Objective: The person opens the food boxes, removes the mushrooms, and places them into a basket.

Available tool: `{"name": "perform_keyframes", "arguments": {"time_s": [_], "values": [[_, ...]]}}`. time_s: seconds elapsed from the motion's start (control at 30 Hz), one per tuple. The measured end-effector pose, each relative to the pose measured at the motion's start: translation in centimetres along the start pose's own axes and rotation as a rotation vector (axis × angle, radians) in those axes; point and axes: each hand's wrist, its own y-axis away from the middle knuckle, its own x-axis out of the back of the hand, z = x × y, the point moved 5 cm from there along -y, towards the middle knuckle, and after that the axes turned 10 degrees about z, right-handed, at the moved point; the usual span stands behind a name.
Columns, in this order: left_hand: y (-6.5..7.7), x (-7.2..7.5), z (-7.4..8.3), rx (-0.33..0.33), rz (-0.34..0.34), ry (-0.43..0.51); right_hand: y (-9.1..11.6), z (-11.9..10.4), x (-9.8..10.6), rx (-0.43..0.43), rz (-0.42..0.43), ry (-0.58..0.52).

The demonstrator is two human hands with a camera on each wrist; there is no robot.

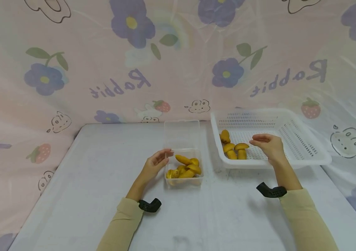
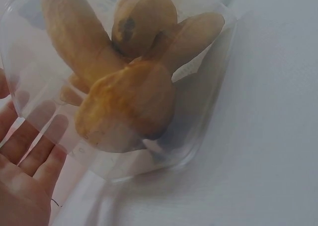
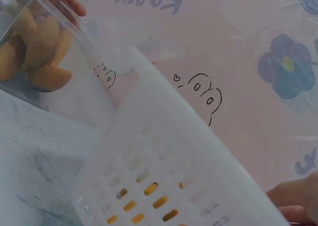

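My left hand (image 1: 155, 164) is at the left side of a clear plastic box (image 1: 184, 184), its fingers extended along the wall. In the left wrist view, the fingers (image 2: 37, 156) show partly through the plastic. Several yellow-brown mushrooms (image 1: 193, 169) lie heaped in the box, whose clear lid (image 1: 182, 134) stands raised at the back. Over the white perforated basket (image 1: 303, 161), my right hand (image 1: 270, 146) hovers with fingers extended and nothing visible in them. Three more mushrooms (image 1: 241, 150) lie in the basket's left part, left of this hand.
Box and basket stand side by side on a white-covered table (image 1: 102, 181), with a narrow gap between them. A printed curtain (image 1: 178, 69) with flowers and rabbits hangs behind the table and along its sides. Each wrist carries a black device (image 1: 271, 190).
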Motion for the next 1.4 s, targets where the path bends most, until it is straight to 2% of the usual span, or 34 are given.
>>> {"name": "perform_keyframes", "arguments": {"time_s": [0.3, 0.53, 0.67, 0.87, 1.17, 1.4], "values": [[0.0, -0.1, -0.2, 0.038, 0.002, 0.011, 0.4, -0.7, 0.5, 0.044, 0.004, -0.076], [0.0, -0.1, -0.3, 0.029, 0.005, 0.014, 1.0, -1.7, 0.5, 0.089, -0.026, -0.144], [0.0, 0.0, -0.2, 0.026, 0.004, 0.02, 1.8, -2.3, 0.0, 0.116, -0.066, -0.231], [0.0, 0.0, -0.2, 0.031, 0.001, 0.016, 3.4, -3.8, -1.2, 0.147, -0.123, -0.24], [0.0, 0.0, -0.1, 0.033, 0.001, 0.003, 5.1, -5.8, -2.7, 0.223, -0.192, -0.311], [0.1, 0.0, -0.1, 0.037, 0.0, 0.013, 6.8, -7.2, -4.1, 0.228, -0.273, -0.344]]}}
